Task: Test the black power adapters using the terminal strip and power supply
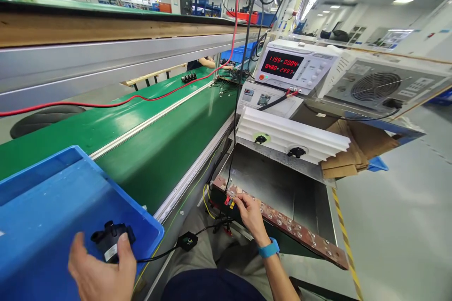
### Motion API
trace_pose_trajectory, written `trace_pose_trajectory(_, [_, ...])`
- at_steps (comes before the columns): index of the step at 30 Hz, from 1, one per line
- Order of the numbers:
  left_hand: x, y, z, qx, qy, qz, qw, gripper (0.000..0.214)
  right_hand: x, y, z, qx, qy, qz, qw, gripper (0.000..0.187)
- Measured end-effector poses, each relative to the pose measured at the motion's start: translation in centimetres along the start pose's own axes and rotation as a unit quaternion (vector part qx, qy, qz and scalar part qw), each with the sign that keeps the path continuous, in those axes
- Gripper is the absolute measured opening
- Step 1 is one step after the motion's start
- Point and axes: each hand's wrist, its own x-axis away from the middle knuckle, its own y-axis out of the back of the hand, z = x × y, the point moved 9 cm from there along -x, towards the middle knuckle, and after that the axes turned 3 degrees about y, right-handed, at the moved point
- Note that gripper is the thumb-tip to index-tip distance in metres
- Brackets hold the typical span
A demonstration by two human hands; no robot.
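My left hand (102, 268) is open, thumb and fingers spread around a small black pump (109, 240) with a white label. The pump is above the blue tray (79, 157); I cannot tell whether it rests there. Its black cable runs right to a small black box (187, 241) by my lap. My right hand (250, 214), a blue band on the wrist, pinches at a yellow clip (232, 205) beside a red clip (227, 201). Both clips are at the left end of a reddish-brown strip (278, 218) studded with screws. The fingertips partly hide the contact.
A power supply (296, 66) with red digits stands beyond a white ribbed panel (289, 134) with black knobs. The green conveyor (176, 150) runs away on the left. Black and red cables (235, 33) hang overhead. Another person's arm (206, 62) shows at the far end.
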Motion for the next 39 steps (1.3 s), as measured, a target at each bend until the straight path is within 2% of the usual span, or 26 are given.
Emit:
trace_pose_trajectory(2, [2.5,-0.8,-3.3,0.072,-0.068,0.001,0.995,0.068,0.2,0.4,0.9,0.018,0.031,-0.005,0.999,0.042])
trace_pose_trajectory(3, [4.0,-2.3,-4.8,0.117,-0.099,0.034,0.988,0.057,0.3,0.5,1.2,0.023,0.039,-0.007,0.999,0.041])
trace_pose_trajectory(4, [5.5,-4.4,-6.2,0.164,-0.124,0.083,0.975,0.049,0.4,0.6,1.4,0.027,0.041,-0.011,0.999,0.04])
trace_pose_trajectory(6, [9.0,-10.0,-8.7,0.22,-0.148,0.229,0.937,0.039,0.5,0.8,1.3,0.031,0.022,-0.018,0.999,0.042])
trace_pose_trajectory(8, [12.3,-15.6,-10.4,0.202,-0.131,0.359,0.902,0.036,0.6,1.1,0.6,0.032,-0.029,-0.027,0.999,0.044])
trace_pose_trajectory(10, [14.8,-20.2,-11.2,0.131,-0.098,0.464,0.871,0.033,0.6,1.2,-0.2,0.027,-0.079,-0.028,0.996,0.044])
trace_pose_trajectory(11, [15.7,-21.9,-11.4,0.089,-0.083,0.501,0.857,0.031,0.5,1.2,-0.6,0.024,-0.102,-0.025,0.994,0.043])
trace_pose_trajectory(13, [16.5,-23.9,-11.5,0.023,-0.063,0.539,0.84,0.032,0.4,1.0,-1.2,0.02,-0.138,-0.012,0.99,0.04])
trace_pose_trajectory(16, [16.6,-25.4,-11.1,-0.002,-0.045,0.54,0.841,0.037,0.3,0.5,-1.9,0.016,-0.19,0.017,0.981,0.029])
trace_pose_trajectory(19, [16.9,-26.8,-10.3,0.07,-0.005,0.542,0.837,0.03,0.1,0.3,-2.3,0.019,-0.228,0.041,0.973,0.02])
trace_pose_trajectory(24, [17.9,-28.7,-9.4,0.196,0.1,0.558,0.801,0.021,-0.8,0.3,-2.2,0.042,-0.268,0.085,0.959,0.028])
trace_pose_trajectory(27, [18.1,-29.0,-9.4,0.239,0.147,0.554,0.784,0.018,-1.3,0.2,-1.7,0.065,-0.277,0.108,0.953,0.034])
trace_pose_trajectory(31, [18.2,-28.8,-9.4,0.284,0.174,0.544,0.77,0.015,-1.7,0.2,-1.0,0.103,-0.277,0.122,0.948,0.036])
trace_pose_trajectory(39, [18.3,-29.1,-9.1,0.291,0.18,0.532,0.774,0.016,-1.8,0.2,-0.6,0.148,-0.267,0.121,0.945,0.036])
